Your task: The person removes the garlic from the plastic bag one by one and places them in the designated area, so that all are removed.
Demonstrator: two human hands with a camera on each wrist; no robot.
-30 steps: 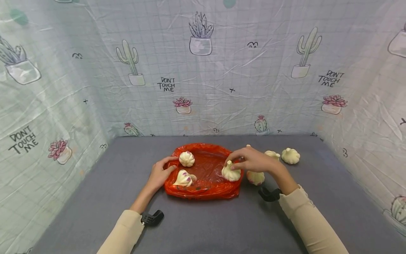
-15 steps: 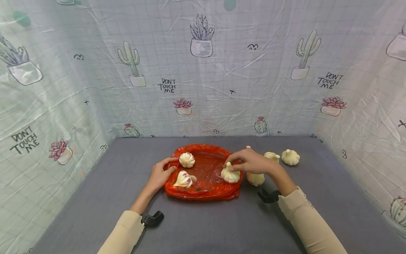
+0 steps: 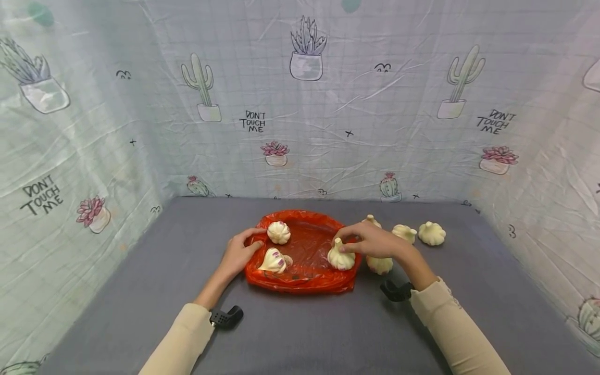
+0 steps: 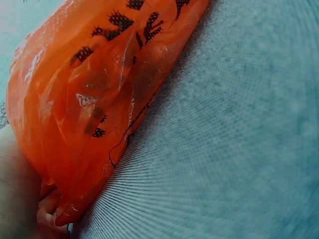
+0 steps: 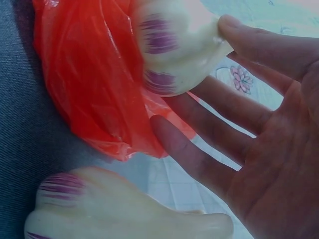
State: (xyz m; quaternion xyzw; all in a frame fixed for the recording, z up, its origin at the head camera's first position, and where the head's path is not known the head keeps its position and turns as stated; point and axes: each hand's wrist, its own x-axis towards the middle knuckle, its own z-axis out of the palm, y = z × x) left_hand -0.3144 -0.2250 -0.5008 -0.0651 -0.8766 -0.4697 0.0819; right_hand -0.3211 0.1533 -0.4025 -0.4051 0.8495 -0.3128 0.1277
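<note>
A red plastic bag lies on the table with its mouth spread wide. My left hand grips its left rim, thumb and fingers at the edge. At the opposite end, my right hand pinches a garlic bulb near its stem, over the bag's right rim. The right wrist view shows this bulb with purple streaks, against the red plastic. Inside the bag's left part are two more bulbs, one at the back and one in front. Beside the front one is a small brownish piece.
Right of the bag, several garlic bulbs lie on the grey table: one below my right hand, one behind it, and two farther right. A cactus-print curtain encloses the back and sides.
The head view has shifted slightly. Both hands and the garlic bulbs keep nearly the same places relative to the bag.
</note>
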